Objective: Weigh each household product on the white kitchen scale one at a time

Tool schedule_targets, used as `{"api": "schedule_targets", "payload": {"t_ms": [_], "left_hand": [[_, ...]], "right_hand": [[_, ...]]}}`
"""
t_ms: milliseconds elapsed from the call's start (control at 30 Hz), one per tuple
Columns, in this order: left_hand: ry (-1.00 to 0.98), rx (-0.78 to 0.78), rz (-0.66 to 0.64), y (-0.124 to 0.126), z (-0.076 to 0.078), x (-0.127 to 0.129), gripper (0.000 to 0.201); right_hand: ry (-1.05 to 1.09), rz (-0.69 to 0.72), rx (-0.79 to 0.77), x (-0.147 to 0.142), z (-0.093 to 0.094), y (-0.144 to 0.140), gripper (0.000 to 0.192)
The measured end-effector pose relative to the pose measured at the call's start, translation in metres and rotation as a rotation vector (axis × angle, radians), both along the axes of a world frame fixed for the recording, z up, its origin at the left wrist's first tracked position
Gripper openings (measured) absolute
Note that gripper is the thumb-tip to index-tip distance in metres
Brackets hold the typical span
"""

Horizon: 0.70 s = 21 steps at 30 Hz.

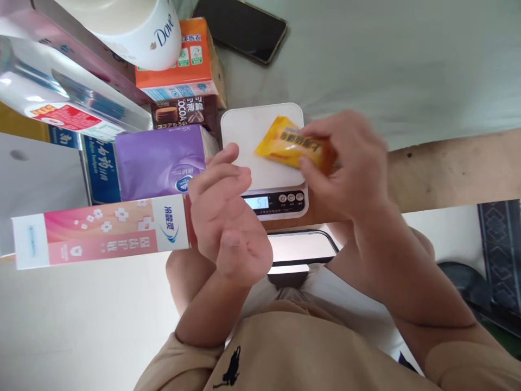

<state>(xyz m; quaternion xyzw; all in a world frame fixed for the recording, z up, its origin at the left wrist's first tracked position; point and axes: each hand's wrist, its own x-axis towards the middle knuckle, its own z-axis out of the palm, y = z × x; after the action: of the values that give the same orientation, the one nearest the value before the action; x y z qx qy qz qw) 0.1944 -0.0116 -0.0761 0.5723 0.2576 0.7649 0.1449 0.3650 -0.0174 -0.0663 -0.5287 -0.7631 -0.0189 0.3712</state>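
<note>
Left grip (230,225): empty, fingers loosely curled, across the near-left corner of the white scale (244,130)
Right grip (352,157): slightly blurred, thumb and fingers pinched on the right end of the yellow packet (283,144)
Pink-and-white box (101,228): near left
Purple pack (158,163): just beyond that box
Phone (244,30): far side, well apart from the packet
Scale: near edge of the desk (456,171), display lit
Packet: over the weighing plate; whether resting, cannot tell

The packet (285,144) is yellow with dark lettering, the scale (240,126) white, the pack (154,163) purple; the edge panel (502,244) seems dark, diamond-patterned.
</note>
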Motion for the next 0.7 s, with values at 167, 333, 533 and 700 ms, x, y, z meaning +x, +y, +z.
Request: {"api": "schedule_targets", "payload": {"t_ms": [167,333,533,700], "left_hand": [[0.092,0.061,0.07,-0.002,0.001,0.002,0.044],[0.113,0.009,0.005,-0.004,-0.003,0.006,0.049],[0.034,0.057,-0.026,0.003,-0.005,0.01,0.028],[0.067,0.077,-0.042,0.004,-0.001,0.007,0.02]], "right_hand": [[0.068,-0.297,0.096,0.045,-0.008,-0.012,0.028],[0.081,-0.376,-0.122,0.051,-0.02,-0.027,0.027],[-0.039,-0.447,-0.264,0.034,-0.013,-0.041,0.04],[-0.021,-0.401,-0.408,0.024,-0.006,-0.049,0.048]]}}
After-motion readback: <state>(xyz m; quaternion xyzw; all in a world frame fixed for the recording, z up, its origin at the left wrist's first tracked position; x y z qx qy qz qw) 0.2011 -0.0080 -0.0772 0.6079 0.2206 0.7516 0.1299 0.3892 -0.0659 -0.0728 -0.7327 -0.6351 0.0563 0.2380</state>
